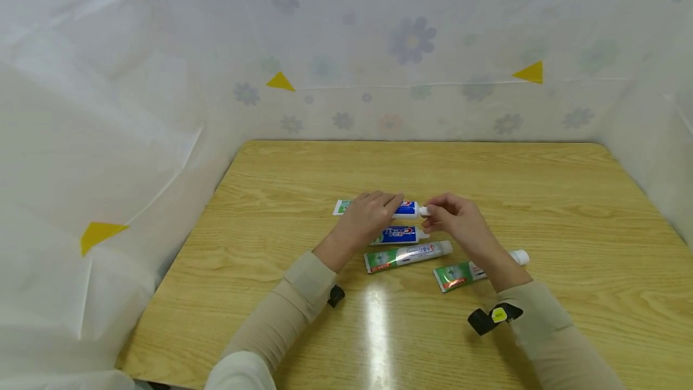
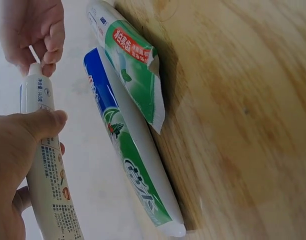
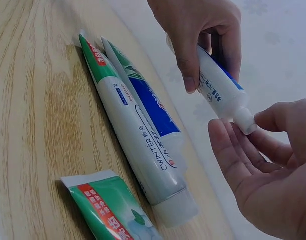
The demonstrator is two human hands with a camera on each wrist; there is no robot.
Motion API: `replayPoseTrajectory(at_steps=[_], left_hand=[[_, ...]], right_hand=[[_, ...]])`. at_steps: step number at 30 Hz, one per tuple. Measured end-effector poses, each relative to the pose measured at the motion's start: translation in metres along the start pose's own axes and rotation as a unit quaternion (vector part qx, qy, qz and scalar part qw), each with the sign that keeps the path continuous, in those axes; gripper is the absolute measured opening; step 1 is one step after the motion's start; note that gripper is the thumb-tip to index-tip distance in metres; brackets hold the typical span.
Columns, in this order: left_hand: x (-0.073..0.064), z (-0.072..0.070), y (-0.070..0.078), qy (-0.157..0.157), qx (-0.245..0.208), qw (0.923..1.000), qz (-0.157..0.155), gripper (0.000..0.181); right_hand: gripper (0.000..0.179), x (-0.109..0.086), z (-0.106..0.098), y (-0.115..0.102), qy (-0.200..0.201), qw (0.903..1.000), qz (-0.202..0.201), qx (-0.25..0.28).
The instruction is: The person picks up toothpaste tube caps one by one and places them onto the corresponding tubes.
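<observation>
My left hand (image 1: 365, 218) grips a blue, white and green toothpaste tube (image 1: 406, 209) around its body, a little above the table. The tube's white cap (image 3: 244, 120) points to the right. At that cap, my right hand (image 1: 462, 227) pinches with thumb and forefinger, the other fingers loosely bent below. A thin white piece (image 2: 34, 54) shows between the right fingers in the left wrist view; whether it is a flipped lid I cannot tell. Just nearer than the held tube lies a second blue and green toothpaste tube (image 1: 399, 235), partly hidden behind the left hand.
On the wooden table (image 1: 243, 318), a green and silver toothpaste tube (image 1: 408, 256) lies in front of the blue one. Another green and white tube (image 1: 455, 275) rests under the right forearm. White flowered sheeting (image 1: 346, 47) hangs behind the table and at the sides.
</observation>
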State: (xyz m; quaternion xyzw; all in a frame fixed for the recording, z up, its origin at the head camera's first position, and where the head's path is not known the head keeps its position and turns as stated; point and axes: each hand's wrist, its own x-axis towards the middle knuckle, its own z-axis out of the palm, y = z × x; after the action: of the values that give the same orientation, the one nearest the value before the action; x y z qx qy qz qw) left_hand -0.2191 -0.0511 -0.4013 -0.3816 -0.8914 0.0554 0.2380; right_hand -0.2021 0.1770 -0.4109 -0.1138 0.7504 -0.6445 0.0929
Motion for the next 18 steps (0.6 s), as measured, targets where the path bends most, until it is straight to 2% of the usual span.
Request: replayPoseTrajectory(at_steps=[5,11,18], left_hand=[[-0.0001,-0.0004,0.0002,-0.005,-0.005,1.0,-0.002,0.039],[-0.0012,-0.0003,0.0005,-0.026,-0.019,0.9994,-0.009,0.042],[-0.0014,0.0007,0.0016,-0.019,-0.022,0.9995,-0.013,0.044]], right_hand=[[0.042,0.0001,-0.0004,-0.0005,0.001,0.9999,0.008,-0.011],[0.034,-0.0012,-0.0007,-0.001,-0.005,0.9993,0.0,-0.036],[0.034,0.0005,0.0002,-0.0003,0.006,0.9996,0.002,-0.026]])
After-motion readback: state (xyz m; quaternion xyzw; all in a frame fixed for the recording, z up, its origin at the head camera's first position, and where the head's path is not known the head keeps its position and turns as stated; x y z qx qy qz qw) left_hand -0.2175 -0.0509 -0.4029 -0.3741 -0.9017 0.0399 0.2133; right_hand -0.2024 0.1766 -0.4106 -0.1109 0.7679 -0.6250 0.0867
